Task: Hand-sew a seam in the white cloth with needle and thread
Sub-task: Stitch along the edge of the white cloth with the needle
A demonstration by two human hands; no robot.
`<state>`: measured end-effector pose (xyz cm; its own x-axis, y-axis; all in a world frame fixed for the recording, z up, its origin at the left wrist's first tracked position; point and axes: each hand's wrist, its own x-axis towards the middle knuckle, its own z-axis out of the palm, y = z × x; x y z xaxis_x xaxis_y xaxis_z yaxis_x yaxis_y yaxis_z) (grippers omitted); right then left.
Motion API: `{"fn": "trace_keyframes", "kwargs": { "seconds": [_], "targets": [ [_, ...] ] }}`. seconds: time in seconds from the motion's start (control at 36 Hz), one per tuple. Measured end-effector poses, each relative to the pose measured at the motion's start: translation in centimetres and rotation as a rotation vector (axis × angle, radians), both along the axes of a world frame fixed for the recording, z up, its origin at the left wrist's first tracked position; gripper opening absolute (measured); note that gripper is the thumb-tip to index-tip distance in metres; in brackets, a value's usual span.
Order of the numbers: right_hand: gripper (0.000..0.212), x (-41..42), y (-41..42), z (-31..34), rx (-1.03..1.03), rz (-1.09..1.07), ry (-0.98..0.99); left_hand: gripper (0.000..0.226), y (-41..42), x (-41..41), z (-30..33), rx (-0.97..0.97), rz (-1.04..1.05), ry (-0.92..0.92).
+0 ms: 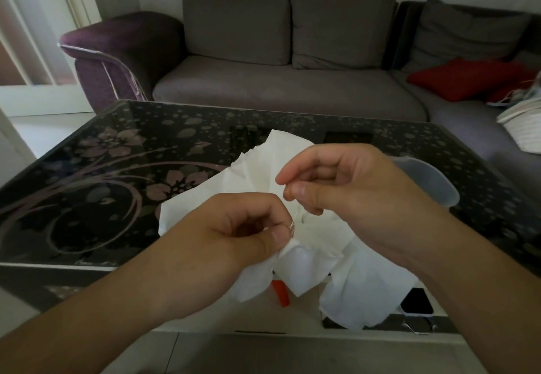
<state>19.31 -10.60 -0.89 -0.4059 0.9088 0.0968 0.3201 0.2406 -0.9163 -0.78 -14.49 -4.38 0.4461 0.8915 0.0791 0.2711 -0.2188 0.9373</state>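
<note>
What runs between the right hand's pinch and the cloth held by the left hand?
In the head view, a thin thread runs from the right hand to the white cloth in the left hand.

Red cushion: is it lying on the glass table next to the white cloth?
No, the red cushion lies on the grey sofa behind the table.

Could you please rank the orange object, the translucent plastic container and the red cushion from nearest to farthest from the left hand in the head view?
From the left hand:
1. Orange object, just below, under the cloth.
2. Translucent plastic container, right, on the table.
3. Red cushion, far right, on the sofa.
</note>
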Motion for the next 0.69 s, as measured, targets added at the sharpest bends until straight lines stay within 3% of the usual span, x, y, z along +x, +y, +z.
{"fn": "trace_keyframes", "kwargs": {
  "seconds": [0.25, 0.31, 0.39, 0.5, 0.69],
  "targets": [
    [0.03, 1.1, 0.3, 0.4, -0.122, 0.09, 0.218, 0.032, -0.1, 0.0, 0.4, -0.111, 0.171, -0.019],
    [0.039, 1.3, 0.2, 0.7, -0.083, 0.129, 0.135, 0.032, -0.1, 0.1, 0.5, -0.12, 0.191, -0.008],
    [0.049, 1.2, -0.1, 0.8, 0.134, 0.086, -0.131, 0.033, -0.2, 0.3, 0.8, -0.141, 0.201, -0.018],
    [0.037, 0.8, -0.7, 0.6, 0.366, 0.008, -0.415, 0.035, -0.3, 0.3, 0.7, -0.118, 0.208, -0.004],
    [0.029, 0.1, -1.1, 0.5, 0.359, -0.137, -0.394, 0.031, -0.2, 0.1, 0.4, -0.131, 0.21, -0.036]
  ]
}}
